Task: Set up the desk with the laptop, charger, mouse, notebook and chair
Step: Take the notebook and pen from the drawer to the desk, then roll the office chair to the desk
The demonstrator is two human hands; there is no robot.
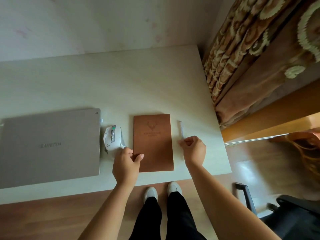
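Observation:
A closed grey laptop (pixel 50 146) lies at the left of the pale desk (pixel 121 87). A white mouse (pixel 112 138) sits just right of it. A brown notebook (pixel 153 142) with a deer emblem lies flat in the middle. My left hand (pixel 126 163) pinches the notebook's lower left edge, thumb on the cover. My right hand (pixel 193 150) holds the near end of a white pen (pixel 181 129) that lies to the right of the notebook. A black chair (pixel 285 215) stands at the lower right. No charger is in sight.
A wall runs behind the desk. A bed with a brown patterned blanket (pixel 259 58) and a wooden frame stands close to the desk's right edge. My legs and white shoes (pixel 162 191) stand on the wooden floor at the desk's front edge.

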